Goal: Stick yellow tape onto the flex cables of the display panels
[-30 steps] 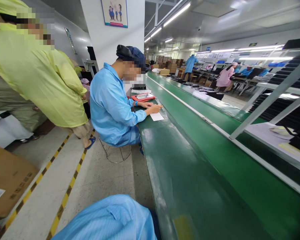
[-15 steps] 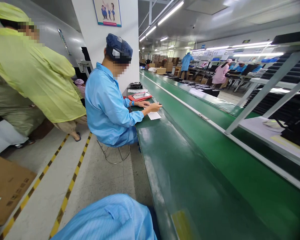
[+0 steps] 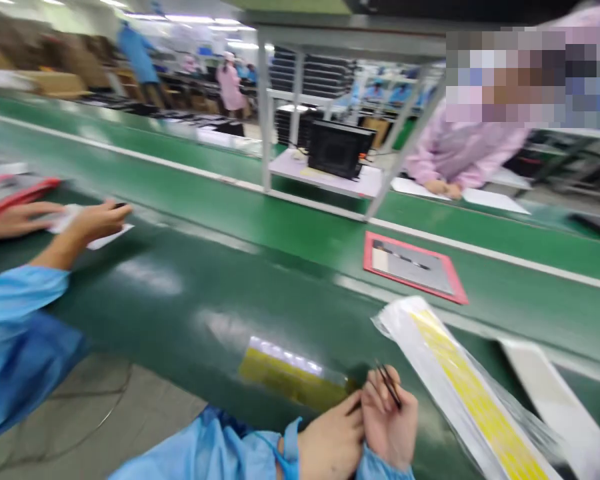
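Observation:
Both my hands meet at the near edge of the green bench [image 3: 180,313]. Dark, thin tweezers [image 3: 389,385] stick up from the closed fingers of my right hand [image 3: 391,420]. My left hand [image 3: 333,440] lies against it, fingers bent and pressed together; whatever they hold, if anything, is hidden. Just beyond the left hand, a flat yellow strip with a shiny clear edge [image 3: 293,377] lies on the bench. To the right of my hands is a clear plastic bag [image 3: 405,313] with white and yellow-marked strips inside. The view is somewhat blurred.
A red-edged folder [image 3: 367,250] with a pen on it lies beyond my hands. A long white piece [image 3: 555,393] is at right. A metal rack [image 3: 263,120] rises behind. At left a co-worker's hand [image 3: 95,220] is over white paper; a person in pink [image 3: 460,147] sits opposite.
My view has swung right and down from the aisle to the bench. Both my hands and the tweezers now show, and the seated co-worker has shifted to the left edge.

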A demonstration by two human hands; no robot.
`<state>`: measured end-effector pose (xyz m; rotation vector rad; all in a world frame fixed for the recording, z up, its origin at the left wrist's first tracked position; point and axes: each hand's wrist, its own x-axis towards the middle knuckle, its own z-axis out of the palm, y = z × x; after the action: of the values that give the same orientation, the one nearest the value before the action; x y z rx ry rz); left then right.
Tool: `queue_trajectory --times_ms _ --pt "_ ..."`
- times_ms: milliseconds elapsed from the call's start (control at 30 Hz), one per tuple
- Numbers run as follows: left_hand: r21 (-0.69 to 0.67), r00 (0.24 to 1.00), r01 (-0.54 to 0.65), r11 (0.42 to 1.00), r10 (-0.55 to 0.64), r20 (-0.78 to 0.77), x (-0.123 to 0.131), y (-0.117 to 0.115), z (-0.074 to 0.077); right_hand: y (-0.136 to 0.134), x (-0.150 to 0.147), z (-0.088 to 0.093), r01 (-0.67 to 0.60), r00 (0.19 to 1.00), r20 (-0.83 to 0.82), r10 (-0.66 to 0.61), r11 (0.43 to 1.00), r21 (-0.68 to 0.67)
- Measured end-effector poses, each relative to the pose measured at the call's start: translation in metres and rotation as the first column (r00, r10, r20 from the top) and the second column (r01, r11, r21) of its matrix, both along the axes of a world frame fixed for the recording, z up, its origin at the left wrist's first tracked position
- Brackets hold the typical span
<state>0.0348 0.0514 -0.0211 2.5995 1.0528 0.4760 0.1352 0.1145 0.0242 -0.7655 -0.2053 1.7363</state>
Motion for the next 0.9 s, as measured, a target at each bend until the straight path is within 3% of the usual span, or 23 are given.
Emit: queue_trajectory --times_ms 100,167,233,333,400,500,600,633,767,900 --pt "-0.083 0.992 0.063 0.995 -0.053 0.111 -0.008 0.000 0.013 -0.002 0.003 0.010 0.105 0.993 0.040 -0.107 0.994 0.043" --pt "-0.229 0.975 0.130 0.965 -0.082 0.206 -0.023 -0.008 0.033 -0.004 0.013 0.016 0.172 0.983 0.055 -0.175 0.983 0.065" --pt "-0.393 0.957 0.204 0.897 -0.099 0.271 -0.044 -0.021 0.059 -0.006 0.027 0.017 0.223 0.968 0.092 -0.232 0.970 0.099" --pt "-0.618 0.941 0.174 0.767 0.055 0.333 -0.082 -0.029 0.099 -0.006 0.044 0.009 0.256 0.943 0.180 -0.280 0.956 0.146" --pt "-0.695 0.902 0.113 0.710 0.220 0.371 -0.106 -0.013 0.119 -0.005 0.049 -0.001 0.258 0.930 0.233 -0.285 0.956 0.141" --pt "-0.804 0.795 0.013 0.595 0.481 0.368 -0.132 0.052 0.130 -0.004 0.050 -0.012 0.232 0.924 0.286 -0.254 0.966 0.110" --pt "-0.886 0.688 -0.040 0.463 0.656 0.312 -0.144 0.140 0.120 -0.004 0.049 -0.016 0.193 0.925 0.310 -0.219 0.974 0.115" --pt "-0.893 0.663 -0.123 0.432 0.705 0.250 -0.146 0.169 0.114 -0.004 0.048 -0.016 0.184 0.925 0.314 -0.213 0.975 0.121" --pt "-0.833 0.573 -0.307 0.461 0.788 0.225 -0.143 0.260 0.092 -0.006 0.048 -0.017 0.167 0.922 0.330 -0.201 0.978 0.128" --pt "-0.766 0.527 -0.458 0.451 0.832 0.175 -0.129 0.314 0.075 -0.006 0.049 -0.019 0.179 0.918 0.334 -0.213 0.975 0.129"
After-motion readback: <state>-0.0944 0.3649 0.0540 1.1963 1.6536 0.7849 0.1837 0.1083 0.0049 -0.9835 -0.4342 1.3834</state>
